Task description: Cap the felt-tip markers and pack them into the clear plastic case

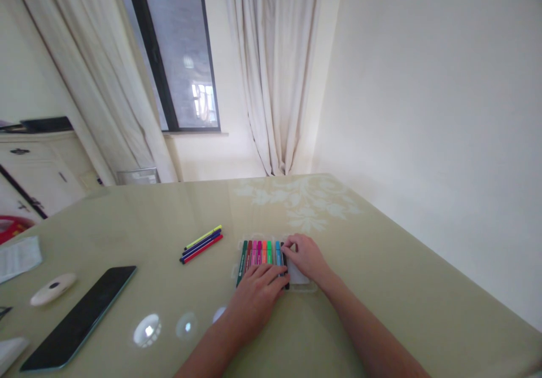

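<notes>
A clear plastic case lies open on the table, holding a row of colored felt-tip markers side by side. My left hand rests across the lower part of that row, fingers stretched out flat over the markers. At the row's right end, the thumb and forefinger of my right hand are pinched at the top of a black marker; the exact contact is partly hidden. To the left of the case lies a small group of loose markers, among them a yellow one and a red one.
A dark flat phone or tablet lies at the table's left, beside a white oval object and a sheet of paper. Light reflections show on the glossy tabletop. A wall runs along the right edge.
</notes>
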Demonstrator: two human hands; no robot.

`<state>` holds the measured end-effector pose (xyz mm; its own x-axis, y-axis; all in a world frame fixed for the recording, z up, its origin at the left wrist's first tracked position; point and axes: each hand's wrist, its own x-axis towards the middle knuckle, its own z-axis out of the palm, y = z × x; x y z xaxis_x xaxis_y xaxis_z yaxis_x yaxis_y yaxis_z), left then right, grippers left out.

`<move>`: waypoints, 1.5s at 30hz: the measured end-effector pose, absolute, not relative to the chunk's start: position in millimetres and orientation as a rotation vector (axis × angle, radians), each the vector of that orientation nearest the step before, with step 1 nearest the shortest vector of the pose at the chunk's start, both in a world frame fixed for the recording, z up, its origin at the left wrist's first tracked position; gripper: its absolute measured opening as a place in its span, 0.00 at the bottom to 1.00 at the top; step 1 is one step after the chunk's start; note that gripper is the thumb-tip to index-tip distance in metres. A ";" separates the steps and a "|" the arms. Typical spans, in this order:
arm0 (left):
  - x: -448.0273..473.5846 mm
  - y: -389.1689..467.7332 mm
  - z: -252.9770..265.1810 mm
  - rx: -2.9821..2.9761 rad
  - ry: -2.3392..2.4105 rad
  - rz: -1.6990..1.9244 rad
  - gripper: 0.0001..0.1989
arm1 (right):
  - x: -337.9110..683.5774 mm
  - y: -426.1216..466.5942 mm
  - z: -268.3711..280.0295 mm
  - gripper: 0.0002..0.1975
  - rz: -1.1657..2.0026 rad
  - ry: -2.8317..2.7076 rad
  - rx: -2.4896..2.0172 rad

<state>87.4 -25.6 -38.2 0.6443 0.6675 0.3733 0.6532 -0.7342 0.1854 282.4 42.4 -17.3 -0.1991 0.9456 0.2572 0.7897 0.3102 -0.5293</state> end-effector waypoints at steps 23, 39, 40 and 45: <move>0.4 12.8 -20.1 2.219 2.348 0.740 0.16 | 286.2 41.9 -21.1 0.06 0.410 -2.061 -1.475; 60.9 -9.5 -14.8 1.948 1.401 1.157 0.13 | 267.8 30.2 -4.5 0.13 0.984 -1.706 -1.058; 68.0 -13.5 -14.7 1.929 1.339 1.171 0.13 | 267.0 30.0 -4.3 0.13 1.060 -1.666 -0.995; 73.7 -17.5 -15.9 1.893 1.286 1.262 0.15 | 268.3 28.9 1.2 0.16 1.267 -1.422 -0.890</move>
